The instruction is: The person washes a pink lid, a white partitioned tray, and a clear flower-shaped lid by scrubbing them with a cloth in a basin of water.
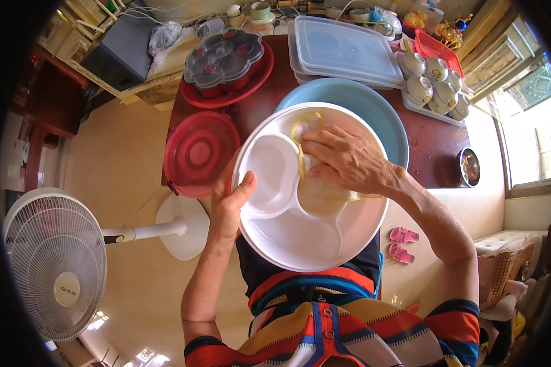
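Note:
A large round white divided tray [284, 238] is held up before me, tilted toward my face. Its left rim is gripped by my left hand [229, 202], thumb on the front, with the other fingers hidden behind. My right hand [344, 160] presses a white cloth with yellow edging [305, 126] onto the tray's inner surface at the upper right. The cloth lies partly under the palm and fingers. Behind the tray, a light-blue basin [395, 128] on the table is partly covered from view.
The dark red table [284, 59] bears a red lidded container [199, 153], a flower-shaped box [222, 59], clear plastic boxes [346, 46], several stacked bowls [418, 89] and a metal bowl [468, 167] near its right edge. A standing fan [57, 266] is at left; pink sandals [402, 245] lie on the floor.

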The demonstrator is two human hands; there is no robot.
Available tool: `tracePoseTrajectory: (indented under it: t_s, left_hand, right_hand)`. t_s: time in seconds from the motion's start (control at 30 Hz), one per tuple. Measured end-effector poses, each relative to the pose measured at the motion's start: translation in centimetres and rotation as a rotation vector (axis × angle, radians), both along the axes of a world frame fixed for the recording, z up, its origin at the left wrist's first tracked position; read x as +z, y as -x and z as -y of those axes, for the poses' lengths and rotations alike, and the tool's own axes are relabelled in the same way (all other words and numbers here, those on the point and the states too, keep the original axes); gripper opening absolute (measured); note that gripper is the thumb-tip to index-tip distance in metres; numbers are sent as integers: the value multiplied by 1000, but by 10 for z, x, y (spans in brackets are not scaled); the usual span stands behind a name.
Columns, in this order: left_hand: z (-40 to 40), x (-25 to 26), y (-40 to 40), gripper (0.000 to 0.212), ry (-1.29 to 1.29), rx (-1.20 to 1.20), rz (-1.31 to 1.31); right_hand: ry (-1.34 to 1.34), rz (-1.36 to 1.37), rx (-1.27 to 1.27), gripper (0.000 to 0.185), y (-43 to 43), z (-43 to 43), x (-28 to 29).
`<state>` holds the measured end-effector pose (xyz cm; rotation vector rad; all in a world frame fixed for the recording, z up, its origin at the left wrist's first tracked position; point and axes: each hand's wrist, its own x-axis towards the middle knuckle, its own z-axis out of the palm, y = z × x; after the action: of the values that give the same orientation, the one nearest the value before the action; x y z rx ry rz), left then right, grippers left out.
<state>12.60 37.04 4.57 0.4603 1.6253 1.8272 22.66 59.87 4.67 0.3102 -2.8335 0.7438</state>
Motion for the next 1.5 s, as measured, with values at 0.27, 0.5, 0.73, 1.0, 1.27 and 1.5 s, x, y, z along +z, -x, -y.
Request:
tracePoseTrajectory:
  t_s: [0.27, 0.5, 0.73, 1.0, 1.27, 1.5]
  left_hand:
    - [-5, -11, -1, 45, -40, 75, 28]
    - [-13, 1, -1, 45, -37, 83, 35]
    - [-24, 11, -5, 44, -44, 60, 77]
    - [-32, 26, -15, 41, -103, 0, -172]
    - [-31, 27, -18, 44, -130, 26, -173]
    - [-19, 0, 3, 43, -91, 86, 61]
  right_hand:
    - [-178, -170, -171, 24, -18, -6, -14]
    - [212, -188, -462, 15, -9, 22, -14]
    - [531, -274, -365, 28, -9, 54, 8]
    - [-72, -283, -128, 25, 4, 79, 20]
    - [215, -246, 75, 15, -18, 72, 18]
    - [87, -206, 95, 19, -43, 58, 4]
